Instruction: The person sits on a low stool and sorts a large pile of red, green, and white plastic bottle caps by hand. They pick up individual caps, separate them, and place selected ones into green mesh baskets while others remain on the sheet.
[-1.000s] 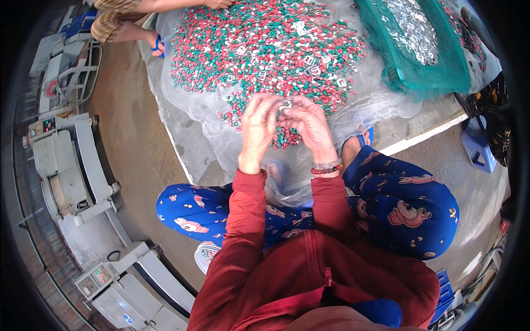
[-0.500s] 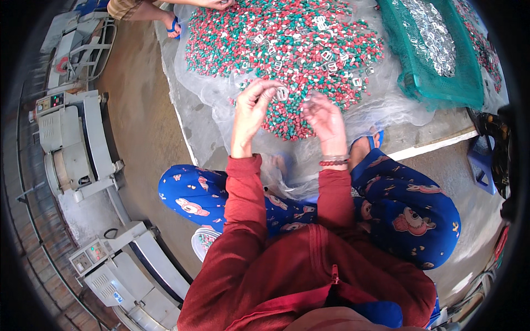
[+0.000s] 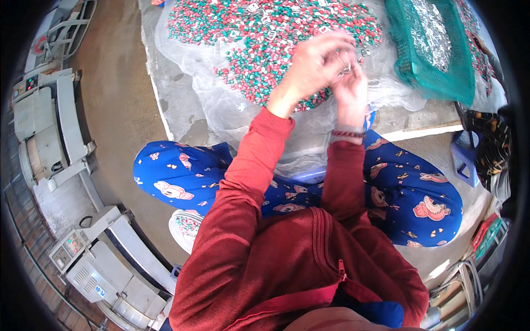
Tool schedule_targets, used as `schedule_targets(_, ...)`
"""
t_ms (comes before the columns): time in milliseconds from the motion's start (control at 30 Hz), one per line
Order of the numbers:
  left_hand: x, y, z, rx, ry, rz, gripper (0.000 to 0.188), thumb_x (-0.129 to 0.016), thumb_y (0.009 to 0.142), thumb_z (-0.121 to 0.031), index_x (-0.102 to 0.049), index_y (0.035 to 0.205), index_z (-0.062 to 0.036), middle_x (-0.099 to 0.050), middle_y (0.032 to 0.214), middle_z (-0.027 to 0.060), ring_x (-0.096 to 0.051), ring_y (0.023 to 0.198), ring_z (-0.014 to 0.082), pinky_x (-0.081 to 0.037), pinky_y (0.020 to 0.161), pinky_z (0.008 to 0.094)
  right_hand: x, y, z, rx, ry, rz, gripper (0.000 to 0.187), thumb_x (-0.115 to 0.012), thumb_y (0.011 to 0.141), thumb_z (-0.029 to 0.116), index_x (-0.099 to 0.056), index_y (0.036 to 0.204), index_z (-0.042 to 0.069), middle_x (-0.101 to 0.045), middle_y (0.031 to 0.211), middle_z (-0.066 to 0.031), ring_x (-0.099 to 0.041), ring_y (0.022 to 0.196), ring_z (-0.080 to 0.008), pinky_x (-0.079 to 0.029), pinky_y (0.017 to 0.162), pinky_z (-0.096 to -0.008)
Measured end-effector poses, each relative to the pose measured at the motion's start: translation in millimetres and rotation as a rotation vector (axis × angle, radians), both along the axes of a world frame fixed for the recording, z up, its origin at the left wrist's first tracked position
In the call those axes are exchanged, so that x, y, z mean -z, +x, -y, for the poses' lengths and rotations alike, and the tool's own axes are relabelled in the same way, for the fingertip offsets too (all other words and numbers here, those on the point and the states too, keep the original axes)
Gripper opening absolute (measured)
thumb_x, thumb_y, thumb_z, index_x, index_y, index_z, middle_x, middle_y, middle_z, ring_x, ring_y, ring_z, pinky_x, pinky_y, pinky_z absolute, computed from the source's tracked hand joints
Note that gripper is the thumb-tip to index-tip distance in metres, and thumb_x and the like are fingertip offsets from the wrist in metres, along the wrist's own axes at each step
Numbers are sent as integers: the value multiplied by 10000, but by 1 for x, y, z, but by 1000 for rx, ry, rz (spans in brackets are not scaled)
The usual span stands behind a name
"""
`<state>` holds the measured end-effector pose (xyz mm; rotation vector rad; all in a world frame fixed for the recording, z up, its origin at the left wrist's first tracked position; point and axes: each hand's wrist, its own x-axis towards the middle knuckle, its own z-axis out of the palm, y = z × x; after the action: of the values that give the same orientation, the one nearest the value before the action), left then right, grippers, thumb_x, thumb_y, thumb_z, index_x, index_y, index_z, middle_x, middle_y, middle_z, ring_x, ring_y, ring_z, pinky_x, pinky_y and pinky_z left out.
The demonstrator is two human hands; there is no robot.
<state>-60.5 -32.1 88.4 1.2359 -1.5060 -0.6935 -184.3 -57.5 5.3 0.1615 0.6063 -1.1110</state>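
My left hand (image 3: 316, 65) and my right hand (image 3: 351, 92) are brought together over the right side of a pile of small red, green and white pebble-like pieces (image 3: 256, 71). Between their fingertips is a silver metal buckle (image 3: 345, 69), partly covered by the fingers and smeared by motion. Both hands are closed around it; whether a second piece is there too I cannot tell. More flat silver buckles, such as a slotted buckle (image 3: 271, 35), lie scattered over the pile, which rests on a sheer white net (image 3: 193, 63).
At the right stands a green mesh basket (image 3: 464, 83) holding many silver metal pieces (image 3: 433, 41). A white bucket (image 3: 179, 231) of coloured pieces sits by my left knee. Grey machines (image 3: 52, 121) line the left side. A blue plastic stool (image 3: 465, 157) is at the far right.
My hands were apart, the left pinching a buckle; they have come together, moving up and right. The view has shifted, and another person's hand at the top has left the picture.
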Motion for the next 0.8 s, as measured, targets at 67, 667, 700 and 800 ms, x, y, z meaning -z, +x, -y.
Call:
schedule_targets(67,9,19,11,-121,28,-291,218,-570,923,-199,-682,1024,-41,-664,1078,71,-610,1023,166,-465,891,304,-13,-26,37,12,92,424,243,-479,922,61,-484,1136,-53,-514,1117,-190,-540,998,-298,-487,900,-419)
schedule_targets(667,230,21,-49,11,306,1038,276,-513,841,-156,-588,1098,-222,-373,1442,-30,-217,1397,288,-113,1084,648,-14,-142,235,247,-753,-1493,578,-579,756,-50,-370,1293,-16,-507,1149,-158,-569,937,-243,-572,651,-336)
schedule_targets(700,230,39,-58,-22,341,1073,276,-515,838,-151,-588,1093,-223,-376,1435,-29,-219,1396,283,-118,1081,650,3,-114,227,337,-892,-1590,578,-589,750,-27,-414,1300,-16,-555,1092,-145,-590,859,-224,-557,698,-309)
schedule_targets(800,230,98,-85,-192,414,1049,301,-516,825,-114,-575,1099,-223,-350,1438,-19,-188,1402,295,-144,1068,663,42,-57,205,-102,-1406,-1764,418,-545,848,72,-535,1263,31,-596,1186,-147,-604,1008,-203,-496,821,-297)
